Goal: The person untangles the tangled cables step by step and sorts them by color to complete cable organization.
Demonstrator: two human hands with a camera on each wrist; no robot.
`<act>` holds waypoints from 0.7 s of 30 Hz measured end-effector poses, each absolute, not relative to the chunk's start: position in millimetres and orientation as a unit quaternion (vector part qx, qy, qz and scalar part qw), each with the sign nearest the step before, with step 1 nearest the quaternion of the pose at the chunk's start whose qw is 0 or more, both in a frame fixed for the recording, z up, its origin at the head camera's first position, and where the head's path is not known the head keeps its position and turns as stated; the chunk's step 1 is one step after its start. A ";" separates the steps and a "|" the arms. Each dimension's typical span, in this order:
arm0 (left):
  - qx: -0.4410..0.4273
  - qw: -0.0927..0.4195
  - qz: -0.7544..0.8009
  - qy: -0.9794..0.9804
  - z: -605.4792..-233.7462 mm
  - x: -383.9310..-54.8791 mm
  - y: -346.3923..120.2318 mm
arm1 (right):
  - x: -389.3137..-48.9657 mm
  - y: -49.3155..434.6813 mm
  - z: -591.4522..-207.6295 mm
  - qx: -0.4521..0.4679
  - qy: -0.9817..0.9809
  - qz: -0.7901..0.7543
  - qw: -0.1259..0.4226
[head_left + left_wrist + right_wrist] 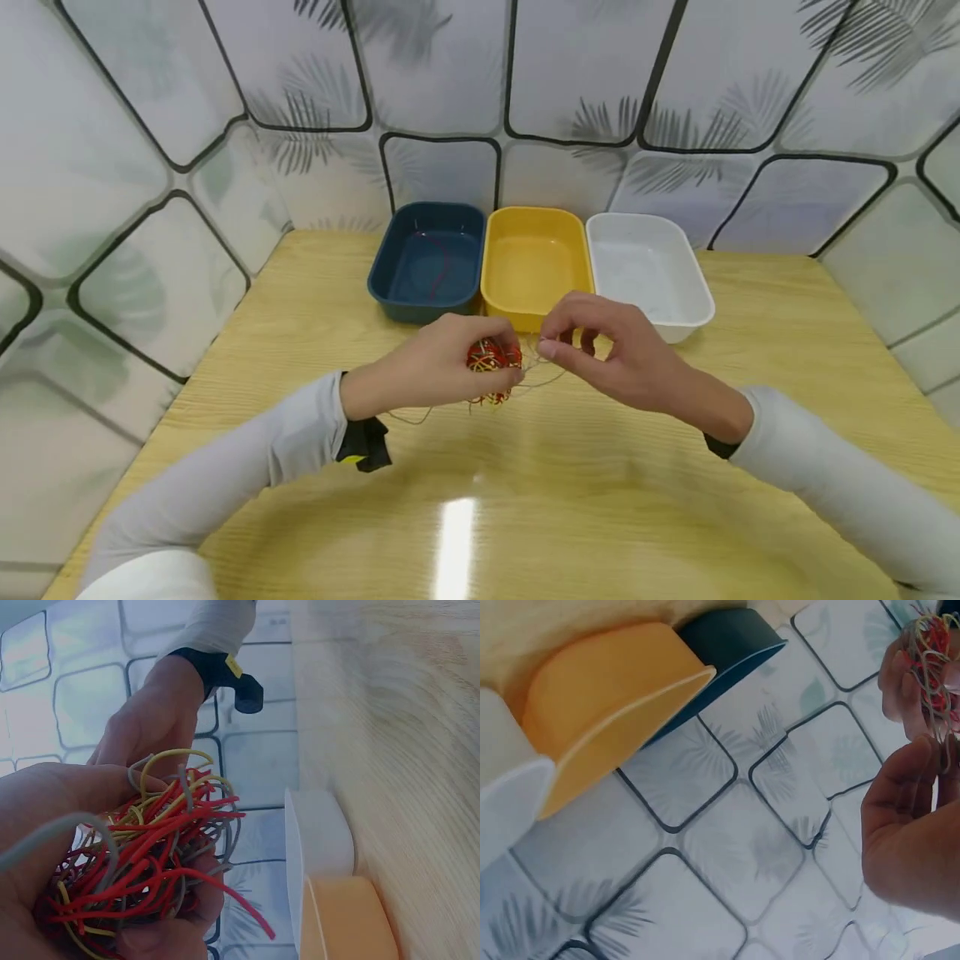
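My left hand (pixel 442 360) grips a tangled bundle of thin wires (pixel 495 367), mostly red with yellow and grey strands, above the wooden table. In the left wrist view, loose wire ends (pixel 251 919) stick out of the clump between thumb and fingers. Close to its right side, my right hand (pixel 611 346) pinches a grey wire (pixel 946 754) between thumb and fingertips. Thin grey strands span the small gap between the two hands. Another grey strand hangs below the left wrist.
At the back of the table (pixel 585 517), three bins stand side by side: dark blue (pixel 423 312), yellow (pixel 525 317) and white (pixel 678 329). One dark red wire (pixel 447 265) lies in the blue bin. A patterned curtain (pixel 442 75) surrounds the table's back and sides.
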State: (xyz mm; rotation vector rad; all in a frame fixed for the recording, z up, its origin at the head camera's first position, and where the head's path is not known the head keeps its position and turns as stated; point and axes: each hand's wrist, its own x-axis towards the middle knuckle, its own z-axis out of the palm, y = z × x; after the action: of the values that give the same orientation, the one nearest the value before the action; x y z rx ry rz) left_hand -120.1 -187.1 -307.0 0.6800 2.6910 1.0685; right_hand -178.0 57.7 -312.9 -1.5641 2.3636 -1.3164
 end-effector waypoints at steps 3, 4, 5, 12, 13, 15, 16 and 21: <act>0.230 0.084 0.374 0.894 -312.2 -117.6 -189.0 | -174.1 70.2 -315.0 -0.494 0.720 -0.482 0.072; 0.231 0.085 0.380 0.892 -313.8 -117.9 -189.4 | -172.6 74.5 -314.8 -0.492 0.709 -0.498 0.087; 0.233 0.087 0.383 0.890 -315.4 -118.3 -189.6 | -171.0 78.4 -314.4 -0.490 0.704 -0.506 0.095; 0.231 0.095 0.386 0.888 -310.7 -118.7 -189.8 | -165.3 75.7 -310.2 -0.514 0.778 -0.360 -0.032; 0.231 0.093 0.382 0.890 -309.6 -117.9 -188.6 | -164.2 72.9 -311.4 -0.512 0.790 -0.333 -0.053; 0.229 0.091 0.380 0.891 -308.4 -115.9 -185.8 | -162.9 67.2 -314.0 -0.504 0.807 -0.298 -0.083; 0.230 0.088 0.379 0.892 -308.5 -114.9 -184.6 | -162.4 65.0 -315.4 -0.500 0.811 -0.291 -0.089; 0.232 0.075 0.378 0.893 -309.3 -109.9 -182.2 | -163.8 60.9 -320.0 -0.511 0.784 -0.347 -0.067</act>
State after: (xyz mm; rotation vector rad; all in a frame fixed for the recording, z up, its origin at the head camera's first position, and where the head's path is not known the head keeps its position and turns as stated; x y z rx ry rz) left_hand -109.9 -182.2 -309.3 0.6957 2.6790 1.1338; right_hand -163.8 60.9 -320.0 -1.6779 2.5737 -1.1391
